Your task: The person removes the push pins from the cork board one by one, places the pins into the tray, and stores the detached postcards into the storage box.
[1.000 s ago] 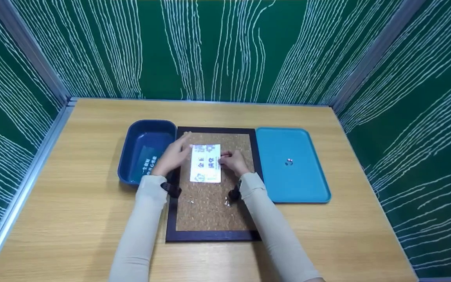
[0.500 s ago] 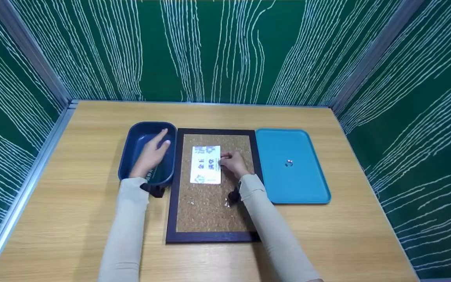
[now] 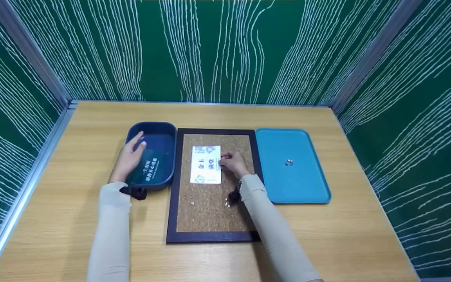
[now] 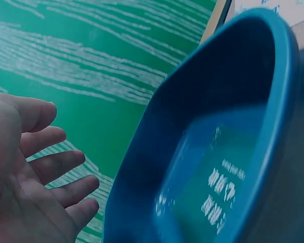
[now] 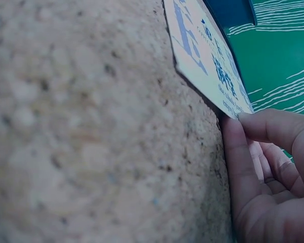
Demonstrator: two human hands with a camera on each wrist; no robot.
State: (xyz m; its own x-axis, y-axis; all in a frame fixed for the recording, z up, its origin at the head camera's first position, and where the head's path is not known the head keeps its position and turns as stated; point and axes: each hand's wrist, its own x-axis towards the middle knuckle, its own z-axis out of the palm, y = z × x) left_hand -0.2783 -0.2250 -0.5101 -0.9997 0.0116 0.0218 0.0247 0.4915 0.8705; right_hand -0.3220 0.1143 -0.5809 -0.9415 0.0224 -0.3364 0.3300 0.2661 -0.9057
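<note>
A white card [image 3: 205, 165] with printed characters lies over the upper part of the framed cork board [image 3: 210, 211]. My right hand [image 3: 234, 162] pinches its right edge between thumb and forefinger, as the right wrist view also shows at the card's [image 5: 213, 61] edge. My left hand [image 3: 127, 158] is over the left rim of the dark blue bin [image 3: 153, 127], fingers extended and apart, holding nothing. Inside that bin lies a dark green card [image 3: 151, 166] with white lettering. In the left wrist view the left hand [image 4: 45, 172] has its palm and loosely spread fingers beside the bin [image 4: 192, 101].
A light blue tray [image 3: 292, 180] with a few tiny shiny pieces [image 3: 289, 162] adjoins the board on the right. Small clear bits [image 3: 227, 202] lie on the lower cork. Green panels with white lines stand behind and beside the wooden table [image 3: 53, 203].
My left hand has moved left, from the white card's upper left, across the blue bin to its left rim. The right hand has kept its pinch on the card.
</note>
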